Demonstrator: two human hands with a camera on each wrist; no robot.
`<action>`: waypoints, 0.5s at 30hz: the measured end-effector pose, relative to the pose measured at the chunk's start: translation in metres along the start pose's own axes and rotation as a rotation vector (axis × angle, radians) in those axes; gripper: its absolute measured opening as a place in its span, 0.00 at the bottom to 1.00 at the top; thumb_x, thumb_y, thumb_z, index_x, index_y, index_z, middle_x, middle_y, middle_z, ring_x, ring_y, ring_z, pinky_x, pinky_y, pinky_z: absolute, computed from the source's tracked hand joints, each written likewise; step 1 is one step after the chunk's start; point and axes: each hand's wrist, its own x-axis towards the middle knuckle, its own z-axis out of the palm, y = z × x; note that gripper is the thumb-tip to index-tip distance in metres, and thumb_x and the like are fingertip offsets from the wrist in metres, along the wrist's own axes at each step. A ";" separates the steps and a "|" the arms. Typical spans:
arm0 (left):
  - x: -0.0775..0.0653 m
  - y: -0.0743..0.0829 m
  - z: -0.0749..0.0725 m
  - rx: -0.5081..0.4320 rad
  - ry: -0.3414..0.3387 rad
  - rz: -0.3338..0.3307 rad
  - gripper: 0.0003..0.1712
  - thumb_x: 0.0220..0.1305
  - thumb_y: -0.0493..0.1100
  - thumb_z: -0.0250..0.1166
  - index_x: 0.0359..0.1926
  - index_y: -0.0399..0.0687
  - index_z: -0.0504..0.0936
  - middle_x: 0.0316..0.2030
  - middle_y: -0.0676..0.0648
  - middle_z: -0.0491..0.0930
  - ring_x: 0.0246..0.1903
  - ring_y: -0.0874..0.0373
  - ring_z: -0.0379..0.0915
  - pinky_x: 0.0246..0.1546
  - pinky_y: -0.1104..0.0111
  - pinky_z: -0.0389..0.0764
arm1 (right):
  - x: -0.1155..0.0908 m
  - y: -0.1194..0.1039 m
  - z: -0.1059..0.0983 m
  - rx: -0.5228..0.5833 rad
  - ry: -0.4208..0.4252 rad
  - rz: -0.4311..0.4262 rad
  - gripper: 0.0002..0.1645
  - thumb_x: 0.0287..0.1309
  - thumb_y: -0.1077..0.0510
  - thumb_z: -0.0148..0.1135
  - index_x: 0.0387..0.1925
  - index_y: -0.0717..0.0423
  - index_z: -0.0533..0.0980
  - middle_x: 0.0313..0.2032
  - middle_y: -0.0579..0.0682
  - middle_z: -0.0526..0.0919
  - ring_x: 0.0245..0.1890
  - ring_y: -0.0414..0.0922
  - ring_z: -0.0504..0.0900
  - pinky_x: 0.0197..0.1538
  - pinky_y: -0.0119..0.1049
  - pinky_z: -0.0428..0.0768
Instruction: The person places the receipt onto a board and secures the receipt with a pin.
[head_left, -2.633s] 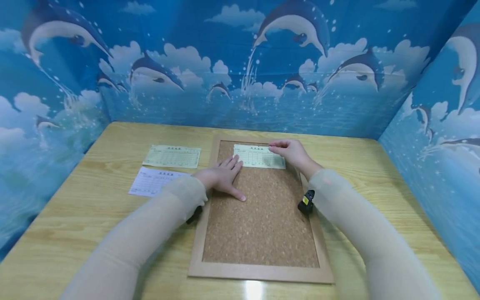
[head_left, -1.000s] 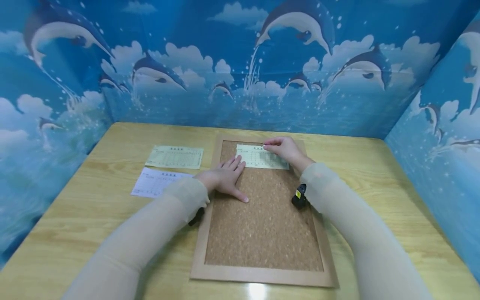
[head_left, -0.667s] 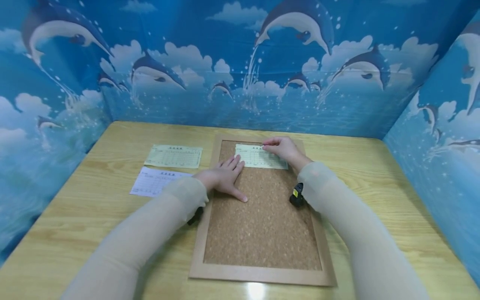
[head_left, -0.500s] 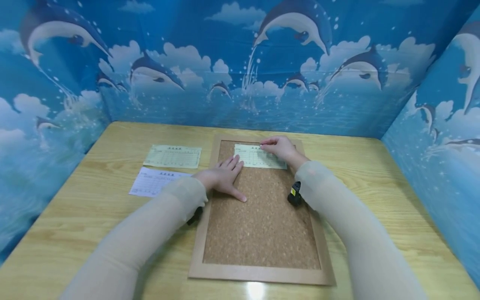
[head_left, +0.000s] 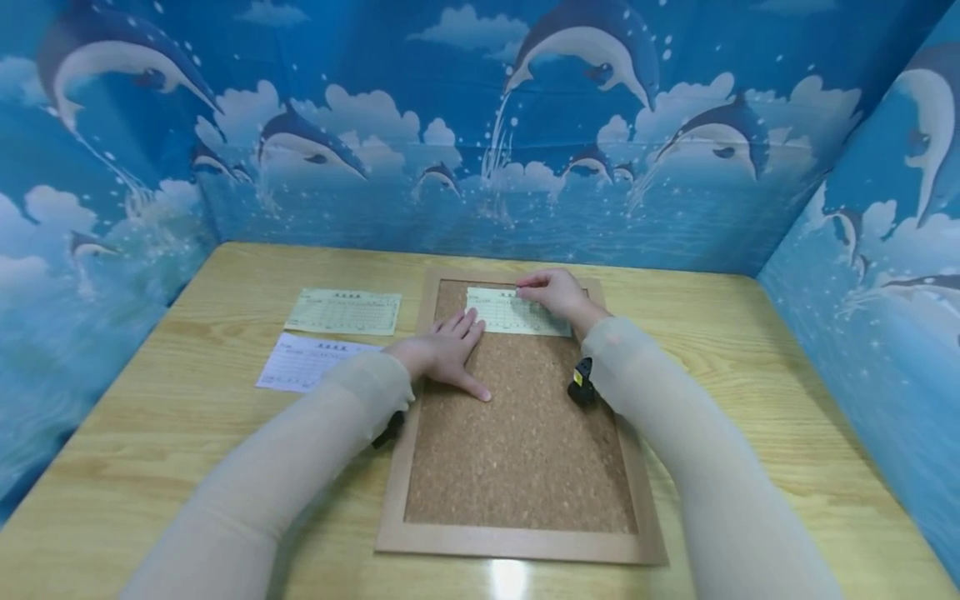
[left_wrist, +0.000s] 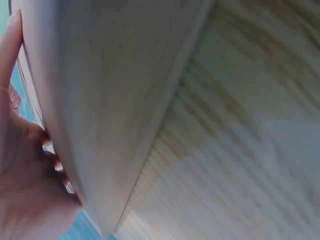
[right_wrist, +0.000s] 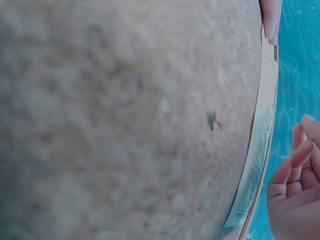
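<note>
A pale green printed slip lies across the top of a wood-framed cork board. My left hand rests flat with fingers spread over the board's left side, fingertips on the slip's left end. Its palm shows beside the board's wooden edge in the left wrist view. Over the slip's top edge, near its middle, my right hand pinches a tiny object, mostly hidden by the fingertips. In the right wrist view that hand has thumb and fingers curled together above the slip.
Another green slip and a white slip lie on the wooden table left of the board; my left sleeve partly covers the white one. A dolphin-patterned cloth stands behind and along both sides. Each wrist carries a small black camera.
My right hand has slid left along the slip's top edge, from its right part to about its middle, fingertips still pinched. The left hand and the slips stay in place.
</note>
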 end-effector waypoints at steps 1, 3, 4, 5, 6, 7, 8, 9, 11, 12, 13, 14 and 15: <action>0.000 0.000 0.000 -0.003 -0.001 -0.001 0.74 0.40 0.82 0.57 0.72 0.49 0.28 0.70 0.45 0.19 0.69 0.51 0.15 0.66 0.52 0.32 | 0.001 0.000 0.000 0.002 -0.001 0.002 0.19 0.61 0.51 0.60 0.53 0.49 0.78 0.52 0.49 0.76 0.52 0.46 0.73 0.52 0.44 0.72; 0.001 -0.001 0.001 -0.011 -0.002 -0.001 0.74 0.39 0.82 0.57 0.72 0.50 0.27 0.70 0.45 0.18 0.68 0.51 0.14 0.66 0.52 0.31 | 0.002 0.000 0.000 0.005 -0.003 0.001 0.19 0.61 0.51 0.60 0.53 0.49 0.77 0.52 0.49 0.77 0.51 0.46 0.73 0.52 0.45 0.72; 0.001 -0.001 0.001 -0.014 -0.001 0.000 0.74 0.39 0.82 0.57 0.72 0.50 0.27 0.70 0.45 0.18 0.68 0.51 0.14 0.66 0.52 0.31 | 0.003 0.000 0.000 0.005 -0.002 0.000 0.18 0.61 0.51 0.60 0.53 0.49 0.78 0.52 0.49 0.77 0.51 0.46 0.73 0.52 0.45 0.72; 0.002 -0.002 0.002 -0.018 0.001 0.002 0.74 0.38 0.82 0.56 0.72 0.50 0.27 0.70 0.45 0.18 0.68 0.51 0.14 0.66 0.52 0.31 | 0.003 0.000 -0.001 0.004 -0.002 -0.003 0.18 0.61 0.51 0.60 0.53 0.49 0.78 0.52 0.49 0.77 0.51 0.46 0.73 0.52 0.45 0.72; 0.003 -0.003 0.003 -0.018 0.001 0.003 0.75 0.37 0.83 0.56 0.72 0.50 0.26 0.70 0.45 0.18 0.68 0.51 0.14 0.66 0.52 0.31 | 0.004 0.001 -0.001 0.001 -0.002 -0.009 0.18 0.61 0.51 0.60 0.53 0.50 0.78 0.52 0.50 0.77 0.51 0.46 0.73 0.52 0.45 0.72; 0.003 -0.004 0.003 -0.018 0.002 0.005 0.75 0.37 0.83 0.56 0.72 0.50 0.26 0.70 0.45 0.18 0.68 0.50 0.14 0.66 0.52 0.31 | 0.004 0.001 -0.001 0.000 -0.002 -0.012 0.18 0.61 0.51 0.60 0.53 0.50 0.78 0.52 0.50 0.77 0.51 0.46 0.73 0.52 0.45 0.72; 0.004 -0.005 0.004 -0.015 0.005 0.007 0.75 0.37 0.83 0.55 0.72 0.50 0.26 0.70 0.44 0.18 0.68 0.50 0.14 0.66 0.53 0.31 | 0.005 0.001 0.000 0.002 -0.004 -0.012 0.18 0.61 0.51 0.60 0.53 0.50 0.78 0.52 0.50 0.76 0.51 0.46 0.73 0.52 0.45 0.72; 0.004 -0.005 0.004 -0.014 0.007 0.008 0.75 0.37 0.83 0.55 0.72 0.50 0.27 0.70 0.44 0.18 0.68 0.50 0.14 0.66 0.53 0.32 | 0.005 0.000 0.000 0.001 -0.005 -0.014 0.18 0.61 0.52 0.60 0.53 0.50 0.78 0.52 0.50 0.76 0.51 0.46 0.73 0.51 0.44 0.72; 0.003 -0.005 0.004 -0.013 0.008 0.009 0.75 0.37 0.83 0.56 0.72 0.49 0.28 0.70 0.44 0.19 0.69 0.51 0.15 0.66 0.53 0.32 | 0.006 0.001 0.000 0.001 -0.008 -0.016 0.18 0.61 0.52 0.60 0.53 0.50 0.77 0.52 0.50 0.76 0.50 0.46 0.74 0.50 0.44 0.73; 0.002 -0.004 0.003 -0.010 0.011 0.010 0.75 0.37 0.83 0.56 0.72 0.49 0.28 0.70 0.44 0.19 0.69 0.51 0.15 0.66 0.53 0.32 | 0.007 0.001 -0.001 0.001 -0.010 -0.017 0.19 0.61 0.52 0.60 0.53 0.50 0.77 0.53 0.50 0.76 0.50 0.46 0.74 0.50 0.43 0.73; 0.001 -0.003 0.002 -0.010 0.012 0.011 0.75 0.37 0.83 0.56 0.72 0.49 0.29 0.70 0.44 0.20 0.69 0.51 0.15 0.66 0.53 0.32 | 0.008 0.001 -0.001 0.000 -0.012 -0.017 0.19 0.62 0.52 0.59 0.53 0.50 0.77 0.53 0.50 0.76 0.50 0.46 0.74 0.50 0.43 0.73; -0.001 -0.002 0.001 -0.015 0.013 0.016 0.74 0.38 0.83 0.56 0.72 0.48 0.29 0.71 0.44 0.20 0.69 0.51 0.16 0.66 0.53 0.32 | 0.008 0.001 -0.001 -0.004 -0.013 -0.019 0.19 0.62 0.52 0.59 0.53 0.51 0.77 0.53 0.50 0.76 0.49 0.46 0.74 0.49 0.43 0.73; -0.002 -0.001 0.000 -0.016 0.015 0.018 0.74 0.38 0.82 0.57 0.72 0.47 0.30 0.71 0.44 0.21 0.69 0.51 0.16 0.66 0.53 0.32 | 0.009 0.001 -0.002 -0.008 -0.012 -0.021 0.19 0.62 0.52 0.59 0.53 0.51 0.77 0.53 0.50 0.76 0.49 0.46 0.74 0.49 0.43 0.73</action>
